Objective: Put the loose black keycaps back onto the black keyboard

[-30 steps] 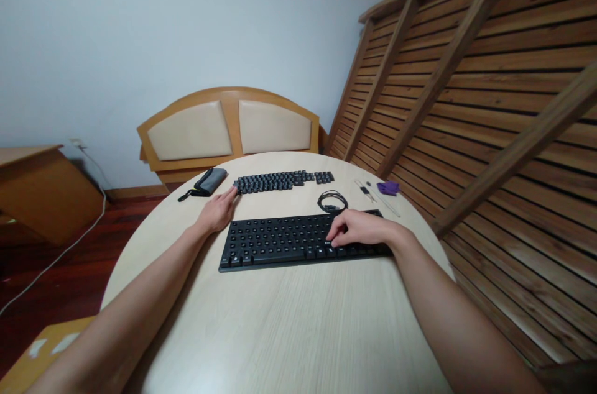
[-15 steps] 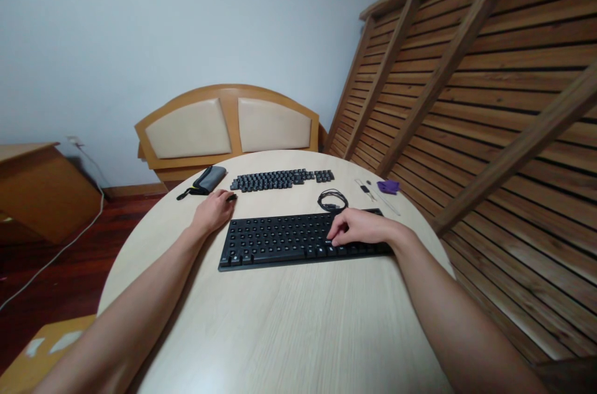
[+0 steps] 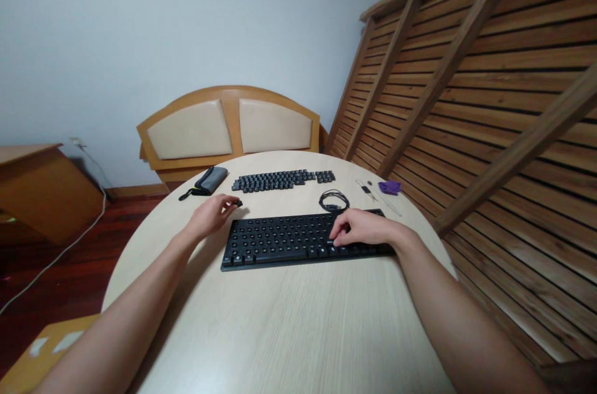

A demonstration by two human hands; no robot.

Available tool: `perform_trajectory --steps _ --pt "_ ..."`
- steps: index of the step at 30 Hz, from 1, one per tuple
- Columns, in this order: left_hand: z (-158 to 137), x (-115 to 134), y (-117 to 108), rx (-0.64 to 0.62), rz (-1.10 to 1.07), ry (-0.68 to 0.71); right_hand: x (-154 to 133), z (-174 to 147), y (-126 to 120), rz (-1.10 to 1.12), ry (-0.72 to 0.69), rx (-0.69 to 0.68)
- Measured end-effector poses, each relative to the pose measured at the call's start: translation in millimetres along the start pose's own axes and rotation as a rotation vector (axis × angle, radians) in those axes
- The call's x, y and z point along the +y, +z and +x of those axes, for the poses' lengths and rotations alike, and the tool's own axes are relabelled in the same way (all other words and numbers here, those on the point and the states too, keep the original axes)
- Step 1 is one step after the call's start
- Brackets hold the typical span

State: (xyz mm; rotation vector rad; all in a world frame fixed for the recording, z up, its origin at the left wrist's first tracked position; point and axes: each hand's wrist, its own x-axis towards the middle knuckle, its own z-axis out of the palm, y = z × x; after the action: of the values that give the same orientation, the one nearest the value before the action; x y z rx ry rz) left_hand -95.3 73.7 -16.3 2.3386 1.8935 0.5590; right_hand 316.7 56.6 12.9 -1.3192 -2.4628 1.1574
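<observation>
A black keyboard (image 3: 275, 242) lies on the round table, with keycaps along its bottom row and bare switches over much of the rest. My left hand (image 3: 212, 215) is just off its upper left corner, thumb and fingers pinching a small dark keycap (image 3: 238, 203) a little above the table. Over the keyboard's right part rests my right hand (image 3: 357, 226), fingers curled down at the keys beside the lower rows. Whatever lies under those fingertips is hidden. Behind the keyboard, loose dark keycaps (image 3: 268, 181) are laid out in rows.
A coiled black cable (image 3: 334, 201) sits behind the keyboard. To its right are a small wire tool (image 3: 366, 190), a thin white stick (image 3: 390, 204) and a purple cloth (image 3: 389, 187). A grey pouch (image 3: 212, 181) lies at the table's (image 3: 289, 319) back left.
My left hand has lifted slightly, and the keycap in its fingers has come clear of the table and shows more. My right hand stays on the keyboard. The view shifts slightly.
</observation>
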Motion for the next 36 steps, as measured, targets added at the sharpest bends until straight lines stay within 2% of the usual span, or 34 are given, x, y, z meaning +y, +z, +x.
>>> perform_trajectory --steps 3,5,9,18,27,36 --pt "-5 15 -11 -0.116 -0.237 0.120 -1 -2 -1 -0.002 0.020 0.012" --pt "-9 23 -17 -0.223 -0.305 0.165 0 -3 -3 -0.005 0.030 0.023" --pt "-16 30 -26 -0.370 -0.343 0.187 5 -4 -5 -0.008 0.041 0.029" --pt "-19 29 -31 -0.550 -0.353 0.238 13 -2 -8 -0.045 0.043 0.031" --pt "-21 27 -31 -0.640 -0.381 0.235 12 0 -6 -0.081 0.023 0.051" --pt "-20 24 -28 -0.664 -0.442 0.246 8 -2 -6 -0.079 0.037 0.054"
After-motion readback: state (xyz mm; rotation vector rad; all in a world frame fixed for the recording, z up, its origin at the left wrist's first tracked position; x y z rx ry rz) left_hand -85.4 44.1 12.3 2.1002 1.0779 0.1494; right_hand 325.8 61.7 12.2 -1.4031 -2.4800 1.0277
